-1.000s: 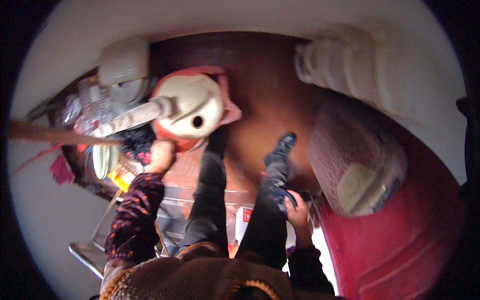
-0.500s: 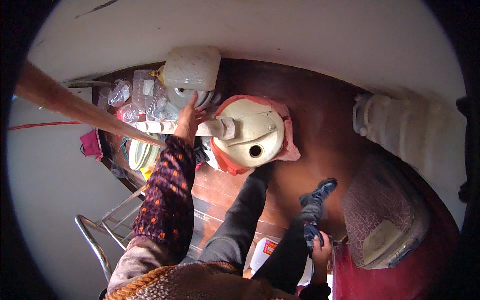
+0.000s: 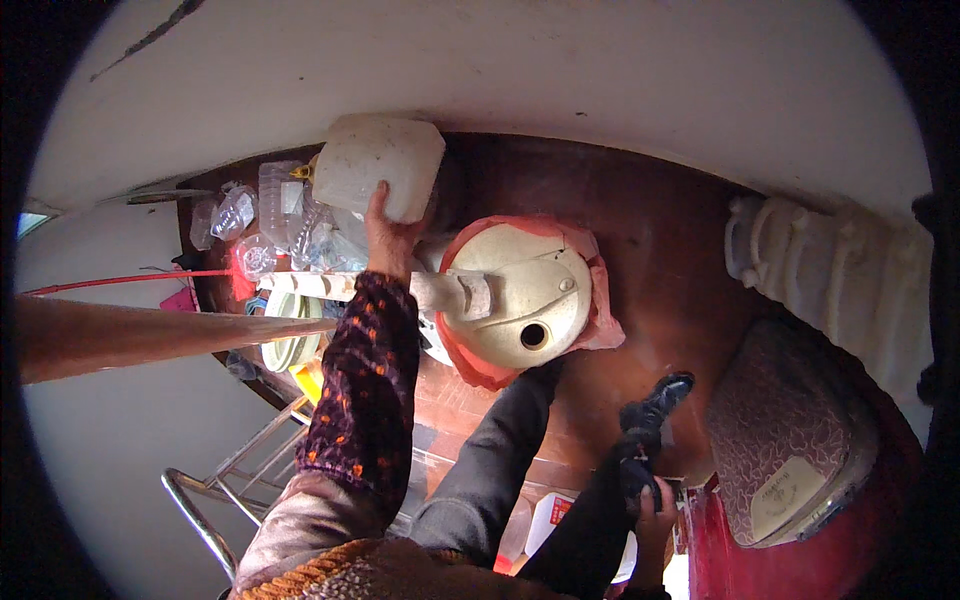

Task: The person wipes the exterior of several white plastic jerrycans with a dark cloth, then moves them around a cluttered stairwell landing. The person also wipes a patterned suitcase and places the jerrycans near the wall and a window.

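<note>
My left hand (image 3: 392, 238) reaches forward to a cloudy white plastic jug (image 3: 385, 165) by the wall. Its thumb lies over the jug's near side; the other fingers are hidden beneath the jug's edge. Low on the right, my right hand (image 3: 655, 512) is closed around a dark, cloth-like bundle (image 3: 636, 474) beside my right leg. Just right of my left wrist is a cream round moulded piece (image 3: 525, 285) with a dark hole, ringed by red plastic sheeting (image 3: 607, 325). A pale column extends from it to the left, passing under my left forearm.
Several clear plastic bottles (image 3: 280, 205) lie left of the jug. A brown pole (image 3: 170, 335) crosses at left, above a metal tube frame (image 3: 200, 500). At right are a patterned padded seat (image 3: 775, 425) and translucent white containers (image 3: 820, 265) against the wall.
My left hand has moved forward onto the jug's near edge, and the jug has tilted slightly. My right hand keeps its hold on the dark bundle. The whole view has shifted a little.
</note>
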### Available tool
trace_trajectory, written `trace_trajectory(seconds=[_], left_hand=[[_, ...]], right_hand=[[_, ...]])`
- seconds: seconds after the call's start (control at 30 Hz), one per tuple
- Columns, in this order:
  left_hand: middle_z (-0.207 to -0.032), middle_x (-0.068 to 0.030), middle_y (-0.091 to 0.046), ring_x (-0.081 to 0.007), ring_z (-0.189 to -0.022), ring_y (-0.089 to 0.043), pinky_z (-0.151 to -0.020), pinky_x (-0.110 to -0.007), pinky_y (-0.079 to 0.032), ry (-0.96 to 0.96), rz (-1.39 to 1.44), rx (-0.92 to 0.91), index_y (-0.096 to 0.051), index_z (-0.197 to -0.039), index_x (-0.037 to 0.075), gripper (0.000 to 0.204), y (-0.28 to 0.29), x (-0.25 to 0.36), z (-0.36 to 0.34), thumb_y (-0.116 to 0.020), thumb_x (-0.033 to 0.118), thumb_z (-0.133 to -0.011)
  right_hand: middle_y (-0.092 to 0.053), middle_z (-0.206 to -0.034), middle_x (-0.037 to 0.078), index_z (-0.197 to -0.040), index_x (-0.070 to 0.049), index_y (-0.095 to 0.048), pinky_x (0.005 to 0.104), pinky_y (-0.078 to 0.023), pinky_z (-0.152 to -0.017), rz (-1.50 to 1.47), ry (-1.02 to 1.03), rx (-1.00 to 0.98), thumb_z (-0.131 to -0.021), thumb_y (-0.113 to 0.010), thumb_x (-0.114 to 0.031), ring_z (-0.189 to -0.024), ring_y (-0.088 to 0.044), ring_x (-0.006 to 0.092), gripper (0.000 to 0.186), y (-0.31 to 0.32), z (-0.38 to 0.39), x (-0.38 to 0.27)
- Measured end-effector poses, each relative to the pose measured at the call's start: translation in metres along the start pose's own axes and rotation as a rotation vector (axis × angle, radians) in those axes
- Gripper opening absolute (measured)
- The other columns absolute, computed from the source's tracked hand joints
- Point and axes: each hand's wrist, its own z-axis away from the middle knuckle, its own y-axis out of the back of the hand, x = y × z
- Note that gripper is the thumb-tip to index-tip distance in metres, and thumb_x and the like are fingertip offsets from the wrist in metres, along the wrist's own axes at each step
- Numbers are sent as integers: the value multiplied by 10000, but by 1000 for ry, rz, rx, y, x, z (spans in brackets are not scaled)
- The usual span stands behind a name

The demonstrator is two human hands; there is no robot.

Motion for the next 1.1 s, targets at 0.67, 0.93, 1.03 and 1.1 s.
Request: trace_trajectory(seconds=[0.67, 0.93, 1.03, 1.1], left_hand=[[-1131, -116, -616, -216, -1042, -596, -927, -350, -477, 145, -706, -203, -484, -1264, -36, 752, -95, 21, 348, -792, 125, -597], [-1109, -94, -600, -208, -1017, -578, -892, -329, -484, 163, -935, -88, -506, -1230, -6, 707, -75, 23, 367, -768, 136, -589], [-1144, -66, -600, -208, -1052, -586, -898, -316, -512, 281, -541, 126, -516, -1249, 16, 673, -73, 19, 365, -752, 148, -633], [-1103, -78, -625, -221, -983, -628, -873, -322, -535, 182, -509, -141, -520, -1240, 4, 646, -71, 27, 366, -740, 160, -653]], right_hand=[[-583, -1090, 100, -1095, -120, -638, 429, -497, -846, 131, 988, 188, -738, -656, -50, -990, -573, 336, 365, -15, -121, -269], [-604, -1074, 109, -1093, -77, -633, 400, -503, -861, -346, 952, 36, -772, -649, -91, -991, -607, 328, 322, -27, -28, -254], [-590, -1066, 45, -1065, -142, -645, 411, -438, -863, -47, 1132, -287, -724, -704, -166, -998, -557, 275, 347, -54, 10, -275], [-587, -1073, 34, -1055, -177, -645, 415, -417, -827, 31, 1149, -140, -693, -714, -223, -967, -546, 281, 371, -63, 2, -265]])
